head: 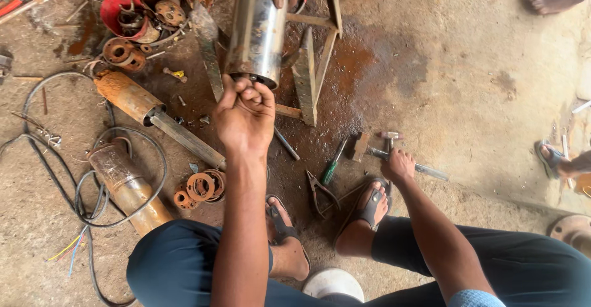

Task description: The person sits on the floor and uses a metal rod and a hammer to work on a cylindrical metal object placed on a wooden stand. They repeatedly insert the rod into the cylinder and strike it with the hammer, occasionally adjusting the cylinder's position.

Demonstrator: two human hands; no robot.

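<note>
The left hand [245, 115] is curling its fingers tight around something at the open bottom end of a shiny, scuffed steel pump casing [257, 30] that's leaning over a metal stand [311, 76]. The right hand [399, 165] is closing on a long steel tool [406, 162] on the dirt floor [468, 73]. Two rusty cylinders [128, 96] are lying off to the left.

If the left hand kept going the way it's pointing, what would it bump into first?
The left hand points up at the open end of the shiny steel cylinder and already touches its rim, so it would meet that first, probably the parts inside the opening.
</note>
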